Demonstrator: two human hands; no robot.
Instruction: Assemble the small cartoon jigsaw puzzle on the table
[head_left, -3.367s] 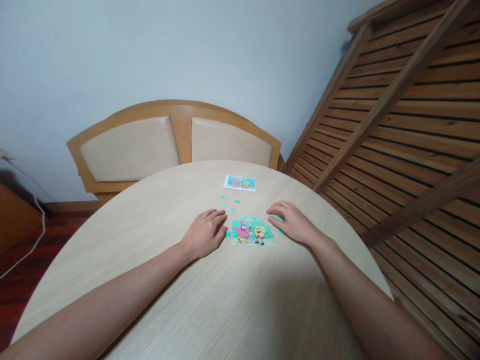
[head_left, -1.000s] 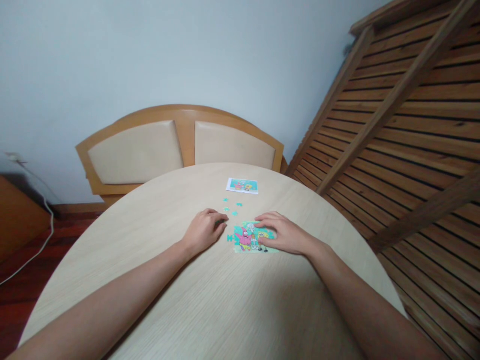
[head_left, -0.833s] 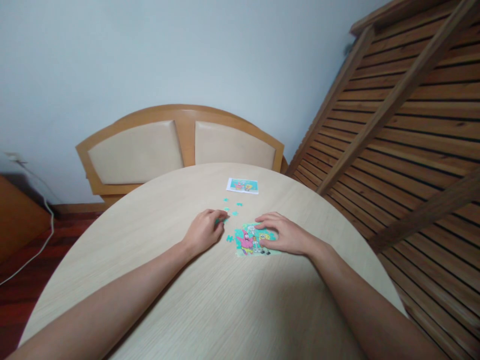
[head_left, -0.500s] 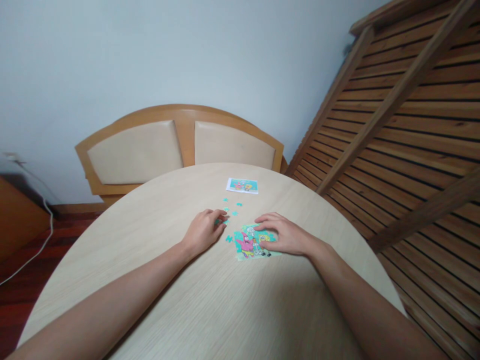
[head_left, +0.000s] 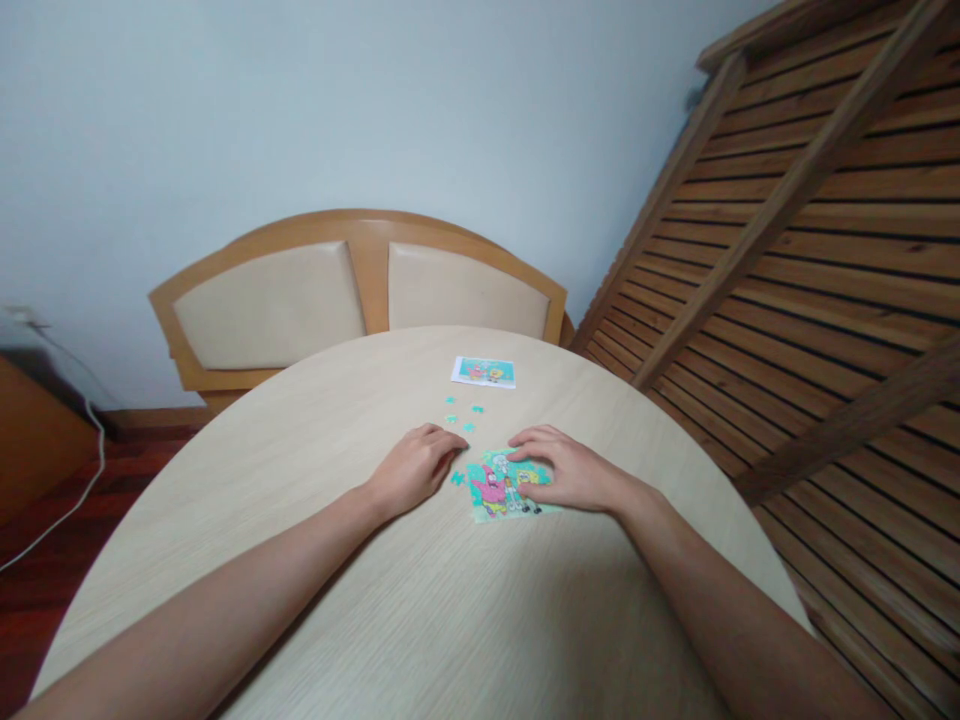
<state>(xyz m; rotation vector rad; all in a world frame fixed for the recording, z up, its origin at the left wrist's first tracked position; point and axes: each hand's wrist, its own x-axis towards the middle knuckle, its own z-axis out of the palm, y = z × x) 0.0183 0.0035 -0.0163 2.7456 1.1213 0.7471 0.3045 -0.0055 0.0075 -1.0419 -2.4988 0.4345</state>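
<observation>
A partly joined cartoon jigsaw puzzle (head_left: pixel 491 490), with pink and yellow figures on teal, lies flat on the table. My right hand (head_left: pixel 566 470) rests over its right side, thumb and fingers spread apart and touching it. To the left of the puzzle, my left hand (head_left: pixel 420 465) has its fingers drawn together in a pinch, the tips close to the puzzle's upper left edge. Whatever sits between those fingertips is hidden. One loose teal puzzle piece (head_left: pixel 457 478) lies between my left hand and the puzzle.
Several other loose pieces lie beyond my left hand, among them a teal one (head_left: pixel 469 427). Farther back is a picture card (head_left: pixel 486 372) of the same cartoon. The round wooden table (head_left: pixel 360 610) meets a padded headboard (head_left: pixel 274 305); a slatted wooden frame (head_left: pixel 810 260) leans at the right.
My left hand has moved slightly right toward the puzzle, and its fingers have closed together. The teal bit seen at its fingertips is out of sight. My right hand stays put.
</observation>
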